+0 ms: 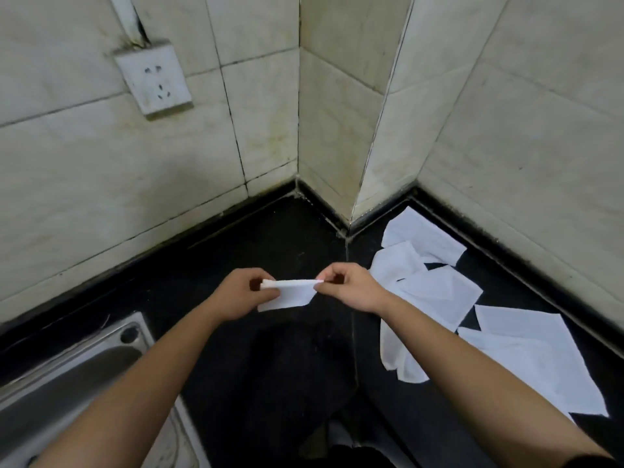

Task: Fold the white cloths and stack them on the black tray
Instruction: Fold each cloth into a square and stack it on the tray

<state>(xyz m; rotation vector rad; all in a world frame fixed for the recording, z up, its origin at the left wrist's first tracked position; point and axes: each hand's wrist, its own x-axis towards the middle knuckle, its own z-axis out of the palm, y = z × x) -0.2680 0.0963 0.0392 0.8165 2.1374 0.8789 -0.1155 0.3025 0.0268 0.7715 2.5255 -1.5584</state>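
Note:
A small folded white cloth (291, 294) hangs in the air above the black counter (270, 238), stretched between my hands. My left hand (241, 292) pinches its left end and my right hand (351, 287) pinches its right end. To the right, several unfolded white cloths (439, 292) lie scattered and overlapping on the counter, from the wall corner down toward the near right edge. Below my hands a dark, dull patch (297, 366) lies on the counter; I cannot tell whether it is the black tray.
A steel sink (77, 376) sits at the lower left. Tiled walls enclose the counter at the back and right, with a jutting corner (354, 211). A wall socket (153, 79) hangs on the left wall.

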